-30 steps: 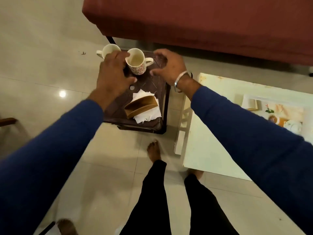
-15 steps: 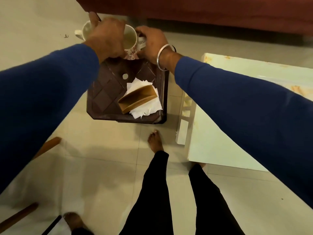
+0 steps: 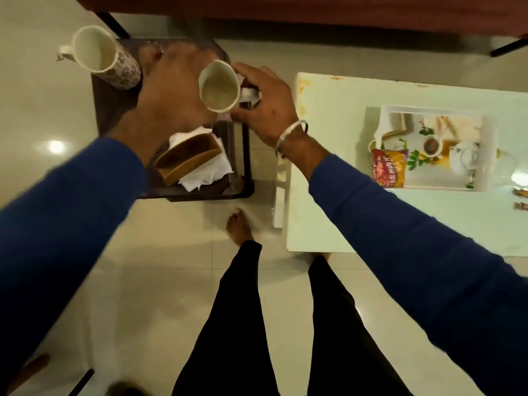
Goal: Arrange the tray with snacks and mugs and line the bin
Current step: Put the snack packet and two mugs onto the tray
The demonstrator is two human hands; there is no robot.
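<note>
My right hand point(image 3: 267, 105) is closed around the handle of a cream mug point(image 3: 219, 86), which is over the right part of a dark brown stool point(image 3: 113, 105). A second, flower-patterned mug point(image 3: 98, 51) stands at the stool's far left corner. My left hand point(image 3: 171, 90) lies between the two mugs, its fingertips near the patterned one; whether it grips anything is hidden. A white tray point(image 3: 489, 155) with a printed tea picture sits on the white table point(image 3: 328, 167) to the right, with a red snack packet point(image 3: 388, 170) at its near left corner.
A brown tissue holder point(image 3: 187, 157) with white tissues point(image 3: 207, 172) lies on the stool's near side. A maroon sofa point(image 3: 314, 10) runs along the top. My legs and a bare foot point(image 3: 239, 228) stand on the tiled floor between stool and table.
The view has swung right, so the tray and snack packet now show. My right hand has taken the cream mug by its handle, and my left hand has come off the patterned mug.
</note>
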